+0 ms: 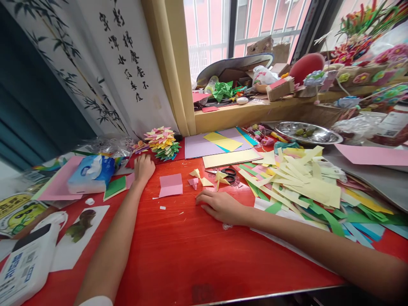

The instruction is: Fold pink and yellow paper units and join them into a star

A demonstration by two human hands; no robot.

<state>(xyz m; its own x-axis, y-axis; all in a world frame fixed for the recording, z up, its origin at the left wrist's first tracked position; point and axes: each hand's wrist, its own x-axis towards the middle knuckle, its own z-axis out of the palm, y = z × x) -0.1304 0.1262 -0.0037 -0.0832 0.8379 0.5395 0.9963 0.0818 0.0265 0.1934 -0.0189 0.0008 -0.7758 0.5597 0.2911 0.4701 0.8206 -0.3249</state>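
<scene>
My left hand (144,169) rests at the far left of the red table, beside a layered ball of folded paper pieces (162,143) in pink, yellow and green. Its fingers point away from me, partly hidden by the back of the hand, and look loosely apart with nothing visible in them. My right hand (219,206) lies open on the table, thumb apart from the fingers. Just beyond it are small folded yellow paper pieces (220,180), a folded pink piece (193,183) and black-handled scissors (228,172). Between the hands lies a creased pink paper square (171,185).
Cut paper strips (296,178) are heaped on the right. Coloured sheets (204,144) lie at the back, near a metal plate (309,132). On the left are a blue tissue pack (92,174), a white box-like item (28,263) and a photo-like sheet (79,233).
</scene>
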